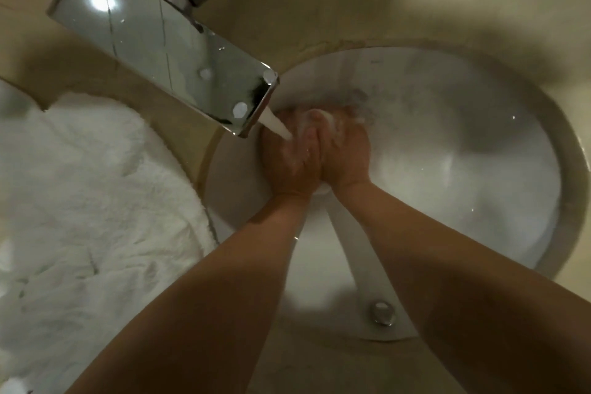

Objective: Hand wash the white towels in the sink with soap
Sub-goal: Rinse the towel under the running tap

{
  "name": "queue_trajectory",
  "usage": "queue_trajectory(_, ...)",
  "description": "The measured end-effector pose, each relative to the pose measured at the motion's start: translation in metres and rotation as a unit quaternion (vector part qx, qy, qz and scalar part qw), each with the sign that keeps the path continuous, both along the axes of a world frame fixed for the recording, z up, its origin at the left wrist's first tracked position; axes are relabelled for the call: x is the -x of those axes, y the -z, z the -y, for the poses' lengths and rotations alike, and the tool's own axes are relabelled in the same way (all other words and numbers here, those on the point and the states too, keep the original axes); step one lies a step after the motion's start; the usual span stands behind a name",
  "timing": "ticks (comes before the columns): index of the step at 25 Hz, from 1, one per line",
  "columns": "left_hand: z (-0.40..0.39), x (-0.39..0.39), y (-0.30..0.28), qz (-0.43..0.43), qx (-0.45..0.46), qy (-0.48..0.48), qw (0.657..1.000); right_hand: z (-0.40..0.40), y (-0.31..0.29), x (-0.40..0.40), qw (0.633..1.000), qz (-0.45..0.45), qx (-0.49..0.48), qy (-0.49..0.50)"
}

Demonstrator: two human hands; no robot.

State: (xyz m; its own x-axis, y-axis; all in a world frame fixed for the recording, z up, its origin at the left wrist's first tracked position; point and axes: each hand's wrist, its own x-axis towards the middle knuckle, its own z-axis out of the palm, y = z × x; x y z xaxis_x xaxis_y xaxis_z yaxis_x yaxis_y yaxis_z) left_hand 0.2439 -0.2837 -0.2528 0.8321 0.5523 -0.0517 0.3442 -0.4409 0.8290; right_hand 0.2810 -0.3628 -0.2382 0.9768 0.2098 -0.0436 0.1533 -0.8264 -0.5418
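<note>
My left hand (pixel 287 163) and my right hand (pixel 347 153) are pressed together palm to palm in the white sink (pixel 447 144), right under the water stream (pixel 277 125). Their fingers curl round a small white lump that looks like a soap bar (pixel 319 115), with lather on the fingers. Most of the lump is hidden between the palms. A fluffy white towel (pixel 80 201) lies heaped on the counter to the left of the sink, outside the water.
The flat chrome faucet spout (pixel 160 41) juts over the sink's left rim, close above my left hand. A chrome knob (pixel 382 313) sits on the sink's near wall. Beige stone counter (pixel 335 3) surrounds the basin.
</note>
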Motion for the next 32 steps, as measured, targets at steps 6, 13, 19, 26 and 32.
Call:
queue_trajectory(6, 0.006, -0.020, -0.009, -0.028, -0.099, 0.012, 0.995, -0.003, -0.004, -0.022, 0.998, -0.036, 0.013, -0.042)
queue_trajectory(13, 0.008, -0.024, 0.004, -0.059, -0.231, -0.001, 0.971, -0.002, -0.004, -0.034, 0.997, -0.017, -0.079, 0.003)
queue_trajectory(19, 0.014, -0.016, -0.025, -0.072, -0.114, -0.114, 0.984, 0.002, -0.013, -0.028, 0.979, -0.139, -0.139, 0.060)
queue_trajectory(26, 0.014, -0.017, -0.067, -0.241, 0.249, -0.244, 0.906, 0.012, -0.035, -0.011, 0.953, -0.225, -0.165, 0.114)
queue_trajectory(32, 0.008, -0.005, -0.089, -0.127, 0.358, -0.267, 0.886, 0.007, -0.057, 0.001, 0.916, -0.225, -0.281, 0.176)
